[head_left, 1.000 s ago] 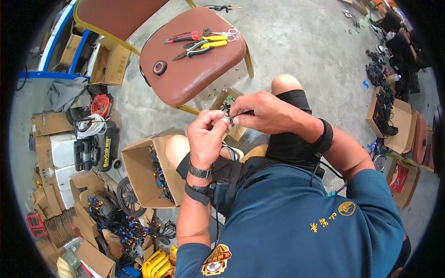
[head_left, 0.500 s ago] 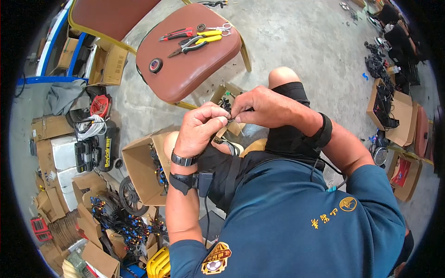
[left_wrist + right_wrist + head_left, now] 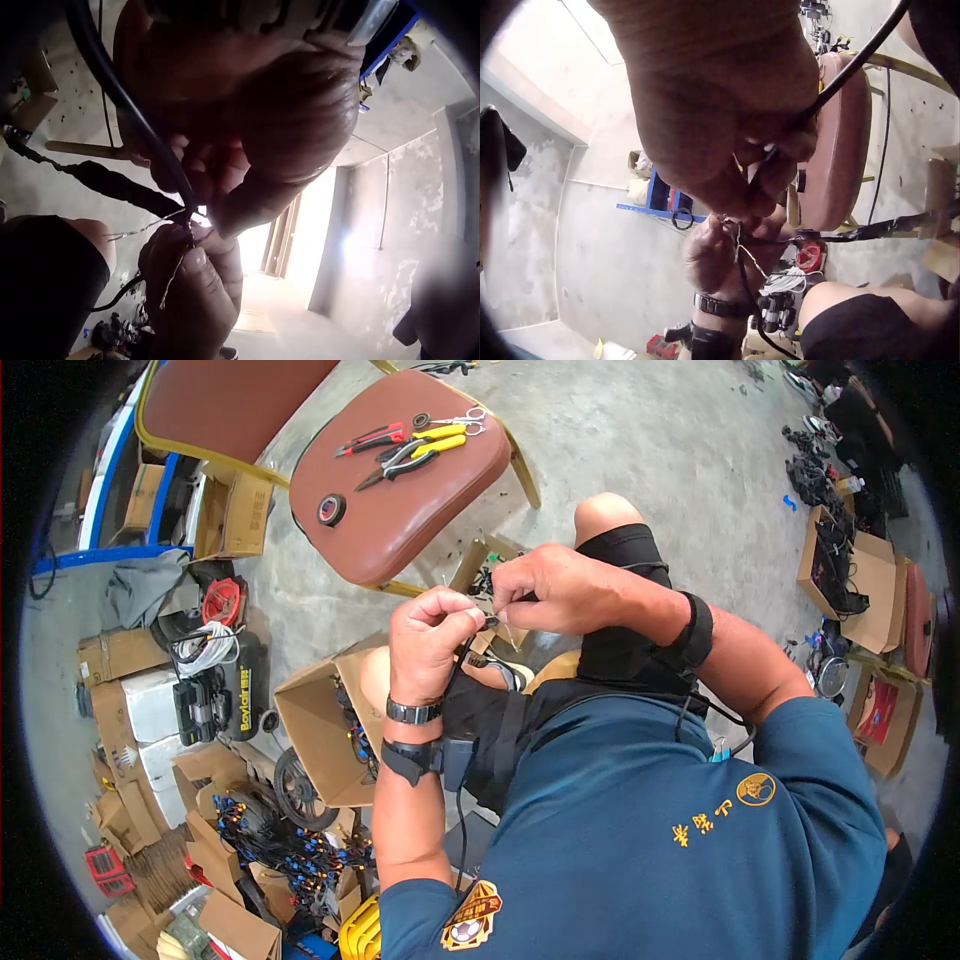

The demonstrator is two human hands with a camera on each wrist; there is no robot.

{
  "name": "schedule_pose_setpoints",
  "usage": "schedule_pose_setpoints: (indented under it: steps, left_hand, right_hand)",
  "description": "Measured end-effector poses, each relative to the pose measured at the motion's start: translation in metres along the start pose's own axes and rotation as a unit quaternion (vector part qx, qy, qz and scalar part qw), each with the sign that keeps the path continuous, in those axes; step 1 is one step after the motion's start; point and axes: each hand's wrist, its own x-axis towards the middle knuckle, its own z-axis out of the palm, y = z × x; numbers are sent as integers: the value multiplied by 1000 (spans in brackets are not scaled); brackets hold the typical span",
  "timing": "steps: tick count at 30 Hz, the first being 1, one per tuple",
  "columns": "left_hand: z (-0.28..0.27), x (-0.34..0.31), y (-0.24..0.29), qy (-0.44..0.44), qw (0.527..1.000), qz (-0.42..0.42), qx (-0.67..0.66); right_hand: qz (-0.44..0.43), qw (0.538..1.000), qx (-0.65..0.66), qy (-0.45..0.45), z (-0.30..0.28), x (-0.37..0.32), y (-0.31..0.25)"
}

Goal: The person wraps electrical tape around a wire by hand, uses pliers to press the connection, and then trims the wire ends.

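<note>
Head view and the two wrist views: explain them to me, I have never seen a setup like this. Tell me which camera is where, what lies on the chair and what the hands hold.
There is no machine here: a seated person works with bare hands and wears three cameras. The head view looks down from the person's head: the left hand and right hand meet above the knees. Each wrist view looks along its own palm, so that hand fills the picture close up and the other shows behind. On the brown chair seat lie yellow-handled pliers, a red-handled tool, scissors and a roll of black tape. Both hands pinch a thin black cable at its end, where bare wire strands stick out.
</note>
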Motion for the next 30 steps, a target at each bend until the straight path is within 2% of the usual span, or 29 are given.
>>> schedule_pose_setpoints:
  steps: [3, 6, 9, 13, 16, 22, 25, 30]
  left_hand:
    - [9, -6, 2, 101, 994, -25, 43]
    - [8, -9, -3, 84, 996, 2, -35]
    - [0, -8, 5, 53, 996, -55, -46]
    - [-11, -2, 10, -58, 998, -6, 18]
    - [-12, 2, 14, -104, 994, -6, 38]
    - [-15, 8, 16, -168, 985, -34, 33]
    - [-18, 13, 6, -216, 976, -13, 2]
    - [-14, 14, 5, -216, 975, -47, 1]
  right_hand:
    - [-51, 994, -85, 43, 7, 2, 7]
    - [-18, 999, -21, 30, 5, 3, -1]
    - [-6, 1000, 3, -3, 0, 3, -1]
    - [-3, 1000, 13, -28, 1, 2, 2]
    - [-5, 999, 26, -36, 0, 1, 1]
    - [-9, 997, 57, -57, -1, 0, 0]
    - [-20, 996, 57, -65, 0, -1, 1]
    - [-28, 997, 23, -69, 1, -3, 2]
